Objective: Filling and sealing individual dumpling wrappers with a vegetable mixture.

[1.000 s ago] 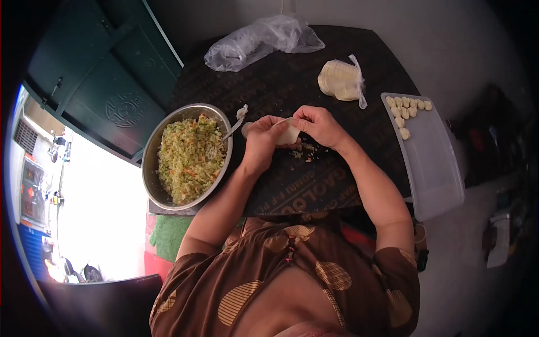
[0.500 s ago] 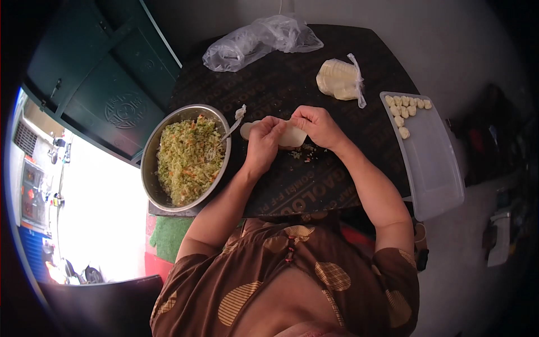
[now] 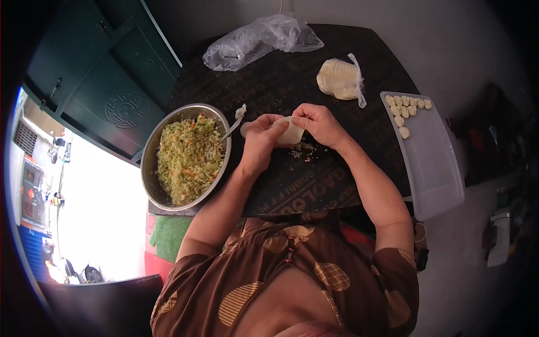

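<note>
My left hand (image 3: 261, 139) and my right hand (image 3: 318, 121) meet over a dark board (image 3: 292, 90), both pinching one pale dumpling wrapper (image 3: 291, 133) between the fingers. Just left of my left hand stands a metal bowl (image 3: 151, 151) full of chopped green and orange filling (image 3: 188, 159), with a spoon (image 3: 236, 119) leaning on its rim. Crumbs of filling (image 3: 303, 150) lie on the board under my hands.
A stack of wrappers in a clear bag (image 3: 339, 78) lies at the back right. A white tray (image 3: 435, 168) on the right carries several folded dumplings (image 3: 405, 109) at its far end. A crumpled plastic bag (image 3: 258, 40) lies at the back.
My hands have stayed in place over the board. The fingers have shifted slightly along the wrapper's edge.
</note>
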